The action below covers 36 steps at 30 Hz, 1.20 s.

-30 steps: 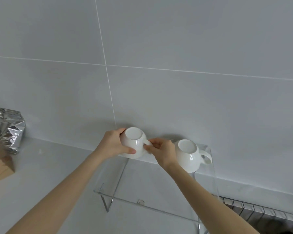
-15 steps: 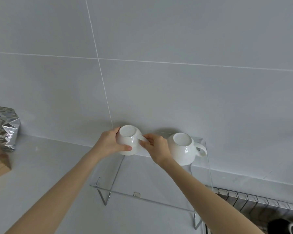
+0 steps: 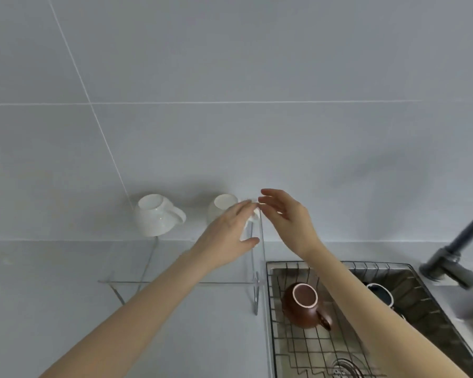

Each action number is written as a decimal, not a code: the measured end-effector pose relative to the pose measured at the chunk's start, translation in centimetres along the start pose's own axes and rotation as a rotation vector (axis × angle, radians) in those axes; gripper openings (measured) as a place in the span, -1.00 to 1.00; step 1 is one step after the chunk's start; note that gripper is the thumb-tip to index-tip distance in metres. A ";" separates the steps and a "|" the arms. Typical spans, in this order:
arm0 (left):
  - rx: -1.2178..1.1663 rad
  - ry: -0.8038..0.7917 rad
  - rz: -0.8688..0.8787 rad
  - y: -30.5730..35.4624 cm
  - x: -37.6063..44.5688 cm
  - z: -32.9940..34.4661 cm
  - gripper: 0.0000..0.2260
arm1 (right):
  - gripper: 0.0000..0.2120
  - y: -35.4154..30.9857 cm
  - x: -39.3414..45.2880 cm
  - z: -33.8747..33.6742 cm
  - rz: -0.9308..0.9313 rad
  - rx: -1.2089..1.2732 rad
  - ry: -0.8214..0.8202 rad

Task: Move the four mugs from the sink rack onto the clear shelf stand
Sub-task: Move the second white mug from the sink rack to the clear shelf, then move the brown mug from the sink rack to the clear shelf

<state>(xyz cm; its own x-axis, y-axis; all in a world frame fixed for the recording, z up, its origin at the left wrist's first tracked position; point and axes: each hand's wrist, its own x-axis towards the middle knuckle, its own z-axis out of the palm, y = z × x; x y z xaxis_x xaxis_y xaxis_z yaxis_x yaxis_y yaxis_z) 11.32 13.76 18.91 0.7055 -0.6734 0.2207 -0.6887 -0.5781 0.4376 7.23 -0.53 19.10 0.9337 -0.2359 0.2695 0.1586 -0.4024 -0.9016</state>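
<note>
Sitting upside down on the clear shelf stand (image 3: pixel 175 282) are two white mugs: the left white mug (image 3: pixel 156 216) stands in full view against the tiled wall (image 3: pixel 230 77), its handle pointing right, and the right white mug (image 3: pixel 220 207) stands beside it, near the stand's right end, partly hidden behind the left hand (image 3: pixel 227 236). Two of the four mugs, then, look delivered. The other two lie in the sink rack (image 3: pixel 325 347): a brown mug (image 3: pixel 303 306), upside down with its pale foot ring up and its handle toward the lower right, and a dark mug (image 3: pixel 380 294) further right, partly hidden behind the right forearm. By that count the task is about half done.

The left hand hangs in front of the right white mug with fingers loosely spread and nothing gripped; whether it brushes the mug's handle cannot be told, since that spot is blurred. The right hand (image 3: pixel 287 216) is just to the right of it, above the stand's right edge, open and empty, fingers pointing left. The two hands are close but apart.

My judgement is that the next step calls for a reach down into the rack for the brown mug, which lies nearest. Room for two more mugs on the stand looks tight but cannot be judged well through the clear top. A tap (image 3: pixel 459 246) stands at the far right, clear of the work.
</note>
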 end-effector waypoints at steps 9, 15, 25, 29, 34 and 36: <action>-0.140 -0.348 -0.038 6.6 0.4 12.0 -0.35 | -0.77 11.6 -9.0 -7.6 0.414 -0.271 0.055; -0.145 -0.501 -0.262 4.7 1.1 18.5 -0.21 | -0.59 17.4 -11.8 -7.3 0.616 -0.355 -0.070; -0.114 -0.595 -0.348 1.9 2.8 23.7 -0.10 | -0.84 22.1 -12.4 -5.0 0.674 -0.423 -0.084; -0.103 -0.629 -0.339 1.6 3.0 23.9 -0.06 | -0.87 22.7 -12.3 -5.1 0.671 -0.375 -0.045; -0.183 -0.566 -0.334 2.6 3.4 21.8 -0.06 | -0.83 21.0 -12.5 -6.2 0.605 -0.322 0.043; -0.245 -0.496 -0.318 3.7 3.6 20.2 -0.08 | -0.82 19.2 -12.4 -7.3 0.574 -0.297 0.096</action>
<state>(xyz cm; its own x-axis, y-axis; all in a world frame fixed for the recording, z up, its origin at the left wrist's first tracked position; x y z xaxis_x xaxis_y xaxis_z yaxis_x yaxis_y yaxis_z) 7.92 -0.09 3.71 0.6674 -0.6536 -0.3569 -0.3591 -0.7024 0.6146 -3.64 -11.81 0.89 0.8083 -0.5586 -0.1859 -0.4654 -0.4129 -0.7829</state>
